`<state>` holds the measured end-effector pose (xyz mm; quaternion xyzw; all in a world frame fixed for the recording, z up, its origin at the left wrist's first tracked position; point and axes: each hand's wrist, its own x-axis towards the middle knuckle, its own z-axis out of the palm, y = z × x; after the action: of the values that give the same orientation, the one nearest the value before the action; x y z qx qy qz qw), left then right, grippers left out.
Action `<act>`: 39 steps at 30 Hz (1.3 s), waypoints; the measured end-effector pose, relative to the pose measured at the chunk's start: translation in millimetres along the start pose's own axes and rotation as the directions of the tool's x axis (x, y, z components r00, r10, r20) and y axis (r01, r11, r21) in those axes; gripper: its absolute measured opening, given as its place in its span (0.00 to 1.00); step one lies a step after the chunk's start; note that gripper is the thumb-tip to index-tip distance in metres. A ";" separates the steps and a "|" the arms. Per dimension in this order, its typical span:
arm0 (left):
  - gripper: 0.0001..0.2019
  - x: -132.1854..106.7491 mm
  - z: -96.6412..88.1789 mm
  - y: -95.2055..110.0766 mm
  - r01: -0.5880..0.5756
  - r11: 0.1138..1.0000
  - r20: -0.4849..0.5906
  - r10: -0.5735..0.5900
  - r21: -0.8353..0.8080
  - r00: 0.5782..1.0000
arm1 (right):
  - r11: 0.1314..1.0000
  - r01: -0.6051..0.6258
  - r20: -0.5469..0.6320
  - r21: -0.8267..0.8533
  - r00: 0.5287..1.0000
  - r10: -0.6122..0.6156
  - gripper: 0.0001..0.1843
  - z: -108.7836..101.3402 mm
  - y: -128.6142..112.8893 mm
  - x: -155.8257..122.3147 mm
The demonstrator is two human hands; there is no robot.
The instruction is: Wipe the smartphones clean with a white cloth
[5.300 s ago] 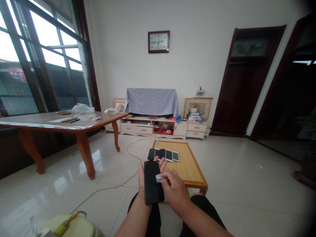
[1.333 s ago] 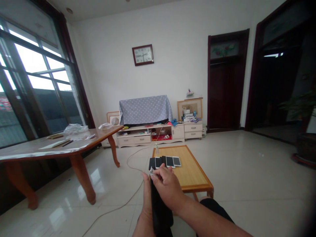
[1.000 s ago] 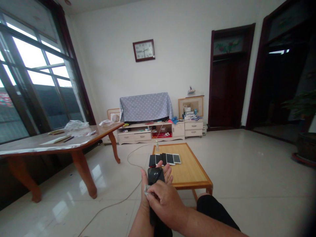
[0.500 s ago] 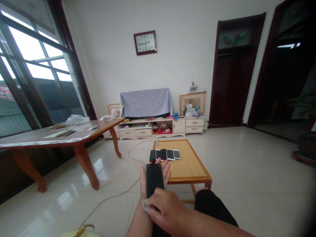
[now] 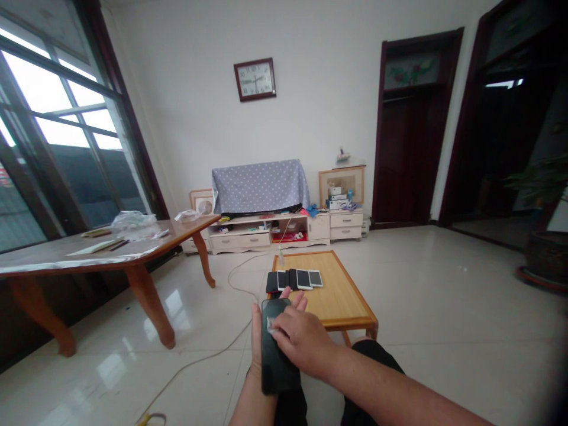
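**Q:** What's the room like?

**A:** A tiled living room, with a long wooden table [image 5: 89, 253] under the window on the left, a low bamboo-topped bench [image 5: 341, 290] straight ahead, and a pale cable [image 5: 235, 283] trailing across the floor.

**Q:** What's on the bench?

**A:** A row of smartphones [image 5: 294, 279] lying side by side, some dark, some with pale edges.

**Q:** Where's the phone being handled?

**A:** Off the bench, above the person's lap: a black smartphone [image 5: 274, 355] lies along the left hand [image 5: 256, 340], with thumb and fingers closed around its edges.

**Q:** And the other hand?

**A:** The right hand [image 5: 304, 340] is over the top of the glass, its fingertips pinched together on a small pale cloth [image 5: 270, 324] that touches the screen.

**Q:** Which step is this?

**A:** I'd judge it's wiping the screen. The next stroke calls for drawing the cloth over the remaining glass while the left hand keeps the phone steady.
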<state>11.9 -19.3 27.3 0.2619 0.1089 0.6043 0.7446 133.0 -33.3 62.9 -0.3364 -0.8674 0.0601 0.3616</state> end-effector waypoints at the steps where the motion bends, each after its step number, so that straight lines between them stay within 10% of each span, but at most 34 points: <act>1: 0.42 -1.6 -2.3 1.4 0.008 1.000 0.030 -0.008 -0.012 1.000 | 0.999 0.041 0.036 0.002 0.999 -0.041 0.04 3.3 -4.0 -9.5; 12: 0.44 7.5 -15.7 -9.5 0.008 0.999 0.086 -0.006 -0.031 0.996 | 0.991 -0.130 -0.035 -0.024 0.991 0.129 0.05 -12.8 22.4 11.8; 20: 0.40 8.0 -17.2 3.3 -0.067 0.992 0.021 0.070 -0.110 0.997 | 0.974 -0.168 0.138 0.154 0.979 0.147 0.03 21.2 13.9 -53.4; 31: 0.42 54.6 -42.0 -9.8 -0.061 0.987 -0.050 0.055 -0.145 0.997 | 0.933 -0.223 0.000 0.282 0.973 0.232 0.06 48.0 50.7 -51.1; 35: 0.43 68.5 -55.1 -10.7 -0.068 0.985 -0.063 0.059 -0.161 0.996 | 0.823 -0.343 -0.018 0.453 0.919 0.393 0.02 61.2 73.2 -54.4; 39: 0.44 82.6 -66.0 -14.1 -0.071 0.978 -0.059 0.060 -0.194 0.996 | 0.480 -0.582 0.171 0.657 0.735 0.657 0.08 72.5 98.7 -52.3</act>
<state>12.5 75.0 -22.7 0.1746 0.0598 0.6430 0.7433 164.7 19.6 -55.1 -0.4743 -0.5830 0.4775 0.4550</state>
